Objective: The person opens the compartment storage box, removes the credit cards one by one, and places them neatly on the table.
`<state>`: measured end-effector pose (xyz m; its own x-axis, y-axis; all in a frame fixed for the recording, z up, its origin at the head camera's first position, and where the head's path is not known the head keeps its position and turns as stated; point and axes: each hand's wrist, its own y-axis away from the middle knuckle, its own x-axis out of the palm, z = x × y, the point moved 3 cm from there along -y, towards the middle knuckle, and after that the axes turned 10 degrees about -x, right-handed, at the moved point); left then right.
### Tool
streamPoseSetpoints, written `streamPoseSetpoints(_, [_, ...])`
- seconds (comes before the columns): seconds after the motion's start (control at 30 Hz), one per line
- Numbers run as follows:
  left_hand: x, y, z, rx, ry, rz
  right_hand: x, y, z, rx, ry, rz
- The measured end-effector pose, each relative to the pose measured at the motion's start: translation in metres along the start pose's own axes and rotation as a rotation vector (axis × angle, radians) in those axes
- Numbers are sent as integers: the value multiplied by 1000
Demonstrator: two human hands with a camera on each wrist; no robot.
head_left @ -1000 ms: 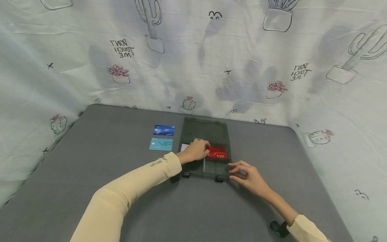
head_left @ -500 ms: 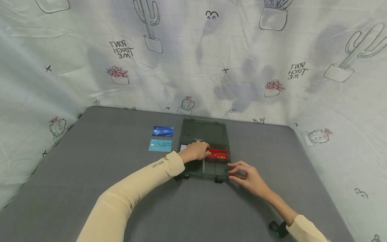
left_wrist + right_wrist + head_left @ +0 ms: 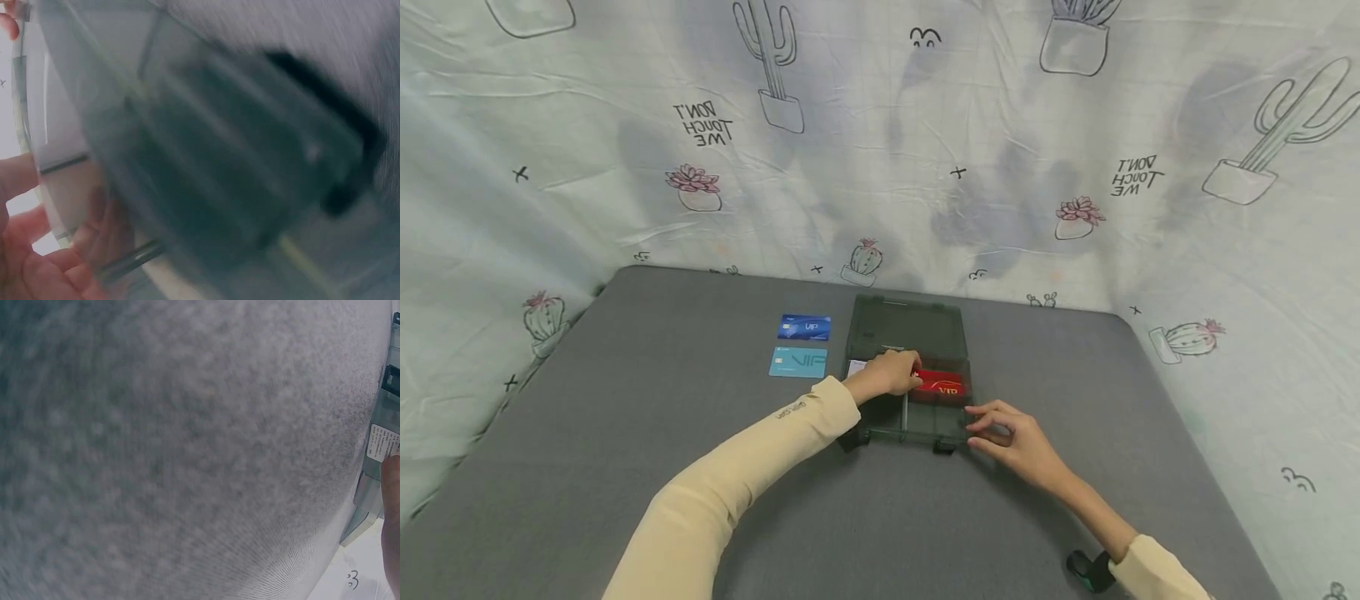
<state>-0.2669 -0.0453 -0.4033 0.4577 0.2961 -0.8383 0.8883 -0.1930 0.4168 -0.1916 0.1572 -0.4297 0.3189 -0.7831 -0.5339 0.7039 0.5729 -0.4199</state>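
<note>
A dark translucent plastic box (image 3: 880, 421) lies open on the grey table (image 3: 662, 417), its lid (image 3: 906, 325) folded flat behind it. A red VIP card (image 3: 942, 385) lies in the box's right compartment. My left hand (image 3: 891, 372) reaches into the box with curled fingers pinching the red card's left end. My right hand (image 3: 1003, 433) holds the box's front right corner with its fingertips. The left wrist view shows the box wall (image 3: 206, 175) close up and blurred, beside my palm (image 3: 31, 262). A box edge (image 3: 381, 444) shows in the right wrist view.
Two blue VIP cards lie left of the box: a dark one (image 3: 805, 327) behind a light one (image 3: 798, 362). A white slip (image 3: 855, 367) shows in the box's left compartment. A cactus-print cloth (image 3: 880, 133) walls the table at the back and sides.
Both hands keep their places; the view has only shifted slightly.
</note>
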Motion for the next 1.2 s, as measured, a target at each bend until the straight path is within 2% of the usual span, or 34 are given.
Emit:
streamPoseSetpoints(0.07, [-1,1,-2,-15,-28,-25,-1,0,0,-1,1,7])
streamPoseSetpoints(0.2, [1,-1,-8,-32,-63,-20,-3,0,-1,-10,-12,12])
streamPoseSetpoints(0.5, [4,-6,-9,-100,12,-3,-6,-2,-1,-9,-18,11])
streamPoseSetpoints(0.83, [1,-4,-10,-76,54,0,-8,-2,-4,18,-22,18])
streamPoseSetpoints(1.07, [-4,-3,-9,-34,46,-41,-10,-3,-6,31,-27,26])
streamPoseSetpoints(1.2, [-8,0,-9,-7,87,-87,-11,-5,-6,25,-45,24])
